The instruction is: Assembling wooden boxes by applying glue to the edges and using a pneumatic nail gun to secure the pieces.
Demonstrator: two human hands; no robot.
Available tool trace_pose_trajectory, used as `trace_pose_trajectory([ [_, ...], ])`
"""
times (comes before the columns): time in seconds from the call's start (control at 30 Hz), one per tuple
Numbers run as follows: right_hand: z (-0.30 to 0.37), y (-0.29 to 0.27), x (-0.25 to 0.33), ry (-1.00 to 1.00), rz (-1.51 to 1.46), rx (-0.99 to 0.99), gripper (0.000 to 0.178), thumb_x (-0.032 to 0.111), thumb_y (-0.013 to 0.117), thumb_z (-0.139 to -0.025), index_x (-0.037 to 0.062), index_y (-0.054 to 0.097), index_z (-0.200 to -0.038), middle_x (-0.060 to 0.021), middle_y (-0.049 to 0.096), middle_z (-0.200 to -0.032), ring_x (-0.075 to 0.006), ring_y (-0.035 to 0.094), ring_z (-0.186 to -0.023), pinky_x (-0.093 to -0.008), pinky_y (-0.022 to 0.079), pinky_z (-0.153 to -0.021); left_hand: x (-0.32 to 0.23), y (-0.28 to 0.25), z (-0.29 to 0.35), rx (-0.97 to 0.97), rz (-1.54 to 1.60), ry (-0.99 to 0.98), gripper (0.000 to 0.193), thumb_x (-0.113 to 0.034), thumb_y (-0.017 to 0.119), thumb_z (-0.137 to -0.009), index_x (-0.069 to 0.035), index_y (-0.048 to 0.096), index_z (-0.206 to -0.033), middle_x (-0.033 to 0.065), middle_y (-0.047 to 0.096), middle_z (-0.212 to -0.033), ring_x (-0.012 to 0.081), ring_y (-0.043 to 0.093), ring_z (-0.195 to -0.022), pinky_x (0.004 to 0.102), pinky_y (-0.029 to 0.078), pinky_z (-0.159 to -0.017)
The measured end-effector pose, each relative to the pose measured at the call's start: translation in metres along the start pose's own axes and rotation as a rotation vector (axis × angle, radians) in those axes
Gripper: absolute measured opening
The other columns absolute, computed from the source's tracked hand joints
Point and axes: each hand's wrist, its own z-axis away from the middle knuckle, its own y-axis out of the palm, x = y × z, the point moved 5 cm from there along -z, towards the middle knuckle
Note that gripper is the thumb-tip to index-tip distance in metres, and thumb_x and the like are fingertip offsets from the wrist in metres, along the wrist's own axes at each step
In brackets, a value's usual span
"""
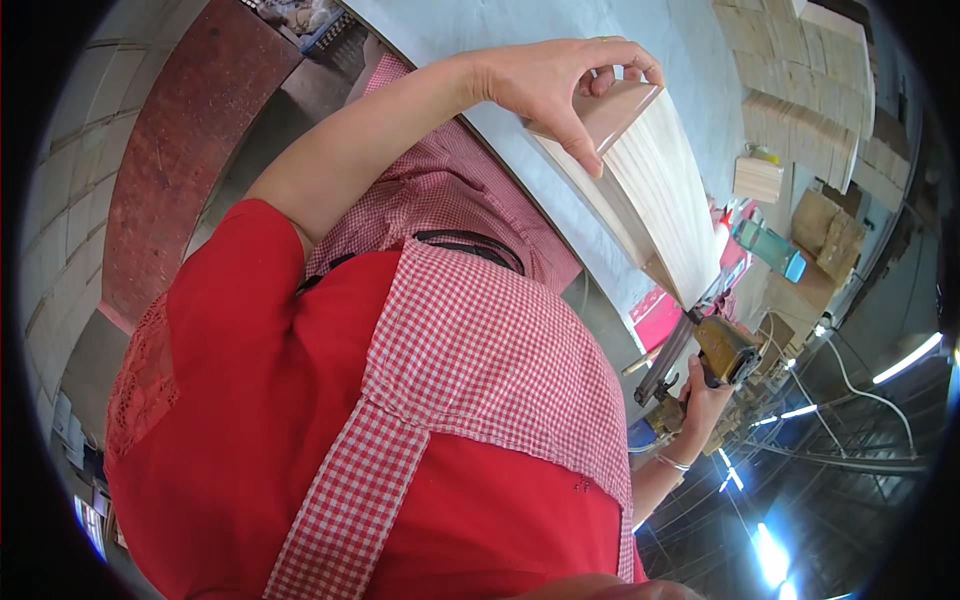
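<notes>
My left hand (pixel 565 88) grips the end of a long, pale wooden box (pixel 655 185), its thumb on the near side and its fingers over the far edge. The box rests on a pale blue-grey tabletop (pixel 450 30). At the box's other end, my right hand (pixel 706 396) is closed round the handle of a yellowish-brown nail gun (pixel 724 347). The nose of the tool is at or close to the box's corner; whether they touch I cannot tell.
Stacks of pale wooden boards (pixel 800 125) stand at the far right, with a small wood block (pixel 758 179) near them. Beside the box lies a teal translucent bottle (pixel 768 249). A reddish-brown board (pixel 190 150) is at the left, and a dark crate (pixel 330 32) at the top.
</notes>
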Motion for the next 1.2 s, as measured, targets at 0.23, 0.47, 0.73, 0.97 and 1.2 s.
trace_pose_trajectory([
  [0.23,0.003,0.003,0.008,-0.002,-0.010,0.006,0.021,0.008,0.077,-0.083,-0.0017,0.062,-0.093,-0.0010,0.055,-0.061,-0.0082,0.045,-0.040,-0.0248,0.034,-0.035,-0.001,-0.001,-0.003,0.020,-0.002,-0.029,0.104,-0.027,0.093,-0.043,-0.018,0.048,-0.136,-0.0006,0.050,-0.105,0.0147,0.044,-0.085,0.0276,0.046,-0.080],
  [0.47,0.002,-0.001,0.008,-0.004,0.019,-0.007,0.022,0.009,0.077,-0.083,-0.0021,0.062,-0.096,-0.0015,0.057,-0.064,-0.0083,0.045,-0.041,-0.0244,0.034,-0.036,0.000,-0.001,-0.003,0.008,-0.024,-0.008,0.104,-0.026,0.093,-0.042,-0.018,0.048,-0.135,-0.0003,0.050,-0.108,0.0146,0.044,-0.083,0.0277,0.046,-0.079],
  [0.73,-0.018,-0.033,0.050,-0.180,0.118,-0.108,0.022,0.010,0.077,-0.084,-0.0017,0.064,-0.096,-0.0010,0.059,-0.067,-0.0064,0.047,-0.045,-0.0232,0.034,-0.038,-0.001,-0.001,-0.003,0.010,-0.013,0.006,0.102,-0.026,0.092,-0.043,-0.018,0.049,-0.134,0.0001,0.050,-0.111,0.0156,0.044,-0.083,0.0290,0.046,-0.079],
  [0.97,-0.013,0.021,0.186,-0.271,0.246,0.022,0.023,0.011,0.075,-0.087,-0.0013,0.063,-0.103,0.0004,0.056,-0.066,-0.0049,0.044,-0.046,-0.0211,0.032,-0.041,-0.002,0.000,-0.001,-0.001,0.005,-0.012,0.099,-0.027,0.091,-0.043,-0.017,0.050,-0.133,0.0004,0.050,-0.112,0.0161,0.044,-0.086,0.0296,0.045,-0.079],
  [1.2,-0.030,0.074,0.242,-0.694,0.205,0.288,0.033,0.018,0.079,-0.086,-0.0010,0.063,-0.107,0.0006,0.058,-0.068,-0.0043,0.044,-0.047,-0.0209,0.033,-0.042,0.001,0.001,0.000,-0.005,0.019,-0.002,0.099,-0.027,0.091,-0.045,-0.017,0.049,-0.133,0.0002,0.050,-0.111,0.0163,0.045,-0.086,0.0303,0.045,-0.078],
])
